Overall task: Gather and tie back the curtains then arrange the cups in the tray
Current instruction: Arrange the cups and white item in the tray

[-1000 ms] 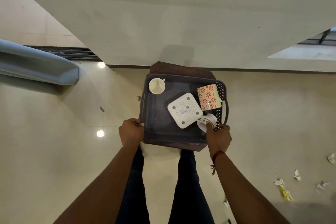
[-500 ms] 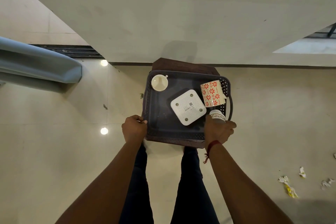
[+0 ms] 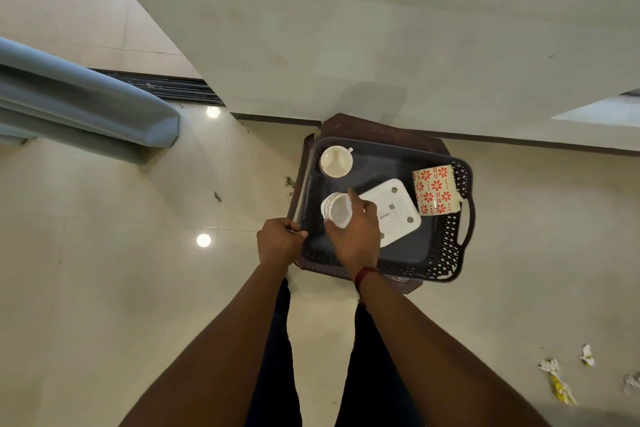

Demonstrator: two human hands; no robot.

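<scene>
A pale tiled floor (image 3: 104, 288) is meeting a plain wall (image 3: 346, 28), and a brown stool (image 3: 381, 130) is standing against that wall with a dark tray (image 3: 446, 253) on top. The right hand (image 3: 356, 232) is reaching over the left half of the tray and grasping a small white cup (image 3: 337, 210), with its fingers curled round the side. Whether this cup is touching the tray bottom cannot be told. A plain white cup (image 3: 336, 161) is standing upright in the far left corner of the tray. A mug with red flowers (image 3: 437, 189) is lying on its side against the right rim. A white square box with small holes (image 3: 394, 211) is lying in the middle, partly under the right hand. The left hand (image 3: 278, 241) is clenching the tray's left rim close to the near corner. A red thread (image 3: 365, 274) is circling the right wrist. A grey-blue curtain (image 3: 86, 107) is hanging at the far left, and paper scraps (image 3: 557, 378) are lying on the floor at the near right.
</scene>
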